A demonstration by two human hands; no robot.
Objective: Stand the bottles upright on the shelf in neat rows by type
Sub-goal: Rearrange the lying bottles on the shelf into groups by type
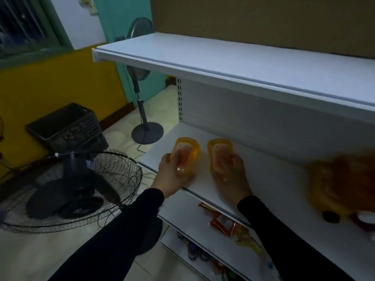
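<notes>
Gripping one translucent orange plastic bottle each, both hands work at the left end of the white metal middle shelf [274, 179]. The left hand [170, 175] has its fingers curled round the left orange bottle [185, 154], which lies tilted with its base pointing toward the far back panel. The right hand [229, 175] is wrapped round the right orange bottle [220, 153], held the same way, just beside the first and not touching it. Both bottles sit near the shelf's front edge. Far to the right on the same shelf, a blurred heap of orange bottles [341, 179] lies with a black cap [330, 217] and a white cap [366, 217] showing nearest the camera. Left of the shelving, a black wire-caged floor fan [81, 189] and a black plastic crate [67, 126] stand on the floor.
</notes>
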